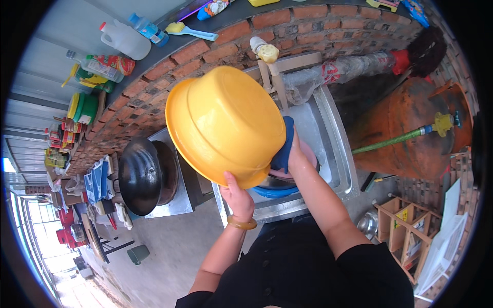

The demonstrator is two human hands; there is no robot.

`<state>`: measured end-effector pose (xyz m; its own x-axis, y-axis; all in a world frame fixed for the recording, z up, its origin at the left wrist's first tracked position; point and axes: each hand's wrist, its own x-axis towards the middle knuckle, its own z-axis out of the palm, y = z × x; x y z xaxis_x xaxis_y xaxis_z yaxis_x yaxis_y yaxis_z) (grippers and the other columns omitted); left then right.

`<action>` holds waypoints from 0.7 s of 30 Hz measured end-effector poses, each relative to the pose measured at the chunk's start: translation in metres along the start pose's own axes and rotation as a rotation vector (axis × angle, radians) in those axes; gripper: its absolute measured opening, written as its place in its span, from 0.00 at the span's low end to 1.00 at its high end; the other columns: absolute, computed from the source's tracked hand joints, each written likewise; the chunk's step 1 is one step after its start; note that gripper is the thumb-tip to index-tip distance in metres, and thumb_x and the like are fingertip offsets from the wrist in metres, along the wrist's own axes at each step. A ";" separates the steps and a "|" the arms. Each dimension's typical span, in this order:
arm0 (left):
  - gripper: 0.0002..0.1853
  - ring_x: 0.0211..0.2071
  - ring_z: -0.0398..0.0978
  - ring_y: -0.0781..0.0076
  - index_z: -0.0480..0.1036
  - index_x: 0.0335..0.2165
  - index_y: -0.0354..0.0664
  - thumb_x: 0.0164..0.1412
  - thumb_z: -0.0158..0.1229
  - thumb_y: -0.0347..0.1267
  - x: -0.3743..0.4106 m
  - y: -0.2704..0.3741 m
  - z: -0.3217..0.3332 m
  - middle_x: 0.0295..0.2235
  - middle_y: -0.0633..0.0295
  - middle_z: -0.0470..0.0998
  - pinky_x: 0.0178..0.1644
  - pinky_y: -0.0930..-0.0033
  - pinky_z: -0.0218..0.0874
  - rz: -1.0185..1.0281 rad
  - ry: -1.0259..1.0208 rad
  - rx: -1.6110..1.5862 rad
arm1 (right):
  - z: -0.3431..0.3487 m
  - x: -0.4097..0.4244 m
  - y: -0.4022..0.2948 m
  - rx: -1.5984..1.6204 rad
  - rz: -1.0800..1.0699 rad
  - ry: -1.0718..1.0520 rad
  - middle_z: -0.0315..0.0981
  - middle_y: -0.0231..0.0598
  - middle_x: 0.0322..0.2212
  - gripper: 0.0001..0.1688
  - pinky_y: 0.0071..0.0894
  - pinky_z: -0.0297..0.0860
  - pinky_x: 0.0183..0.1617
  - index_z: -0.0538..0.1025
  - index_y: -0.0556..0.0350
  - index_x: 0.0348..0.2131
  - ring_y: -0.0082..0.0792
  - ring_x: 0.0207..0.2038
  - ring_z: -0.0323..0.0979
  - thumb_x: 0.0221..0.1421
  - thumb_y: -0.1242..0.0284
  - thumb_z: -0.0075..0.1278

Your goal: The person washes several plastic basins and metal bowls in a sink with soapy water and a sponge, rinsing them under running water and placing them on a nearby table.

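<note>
A yellow plastic basin (227, 123) is held tilted above the metal sink (339, 134), its outer base towards the tap. My left hand (237, 196) grips the basin's lower rim, thumb on the outside; its other fingers are hidden. My right hand (295, 154) presses a dark blue cloth (284, 146) against the basin's right side. Below, a blue basin (275, 191) and a pink basin (308, 154) lie partly hidden in the sink. The tap with its cream handle (268, 53) stands just beyond the yellow basin.
Left of the sink, a black wok (140, 175) stands on a metal stove (185, 192). An orange gas cylinder (400, 127) with a green hose (389, 141) is at the right. A scrubbing brush (192, 31) and bottles line the ledge above the brick wall. A wooden rack (408, 235) stands lower right.
</note>
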<state>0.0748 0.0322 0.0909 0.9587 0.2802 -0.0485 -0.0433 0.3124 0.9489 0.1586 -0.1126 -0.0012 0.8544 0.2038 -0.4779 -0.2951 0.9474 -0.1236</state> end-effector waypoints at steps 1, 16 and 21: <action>0.20 0.42 0.71 0.70 0.66 0.44 0.31 0.65 0.43 0.40 0.003 0.009 0.000 0.41 0.57 0.73 0.47 0.70 0.61 -0.080 0.070 -0.136 | 0.012 -0.011 -0.011 -0.129 -0.053 0.093 0.68 0.40 0.47 0.38 0.42 0.62 0.53 0.68 0.49 0.50 0.40 0.49 0.65 0.56 0.41 0.30; 0.16 0.39 0.72 0.69 0.63 0.45 0.30 0.64 0.44 0.33 0.004 0.006 -0.004 0.40 0.55 0.73 0.45 0.70 0.63 -0.221 0.088 0.062 | -0.017 0.095 -0.084 -0.333 0.080 -0.112 0.74 0.37 0.30 0.18 0.31 0.68 0.37 0.75 0.50 0.35 0.33 0.33 0.71 0.57 0.59 0.41; 0.15 0.43 0.70 0.67 0.61 0.48 0.33 0.64 0.41 0.28 0.025 -0.018 -0.002 0.45 0.55 0.70 0.48 0.68 0.62 -0.179 0.113 0.028 | 0.022 0.054 -0.021 -0.819 -0.123 -0.090 0.73 0.32 0.27 0.18 0.26 0.67 0.37 0.75 0.56 0.38 0.28 0.32 0.72 0.55 0.61 0.46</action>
<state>0.0993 0.0355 0.0716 0.9125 0.3232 -0.2507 0.1346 0.3414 0.9302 0.2208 -0.1163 -0.0049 0.9214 0.1627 -0.3529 -0.3858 0.4923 -0.7803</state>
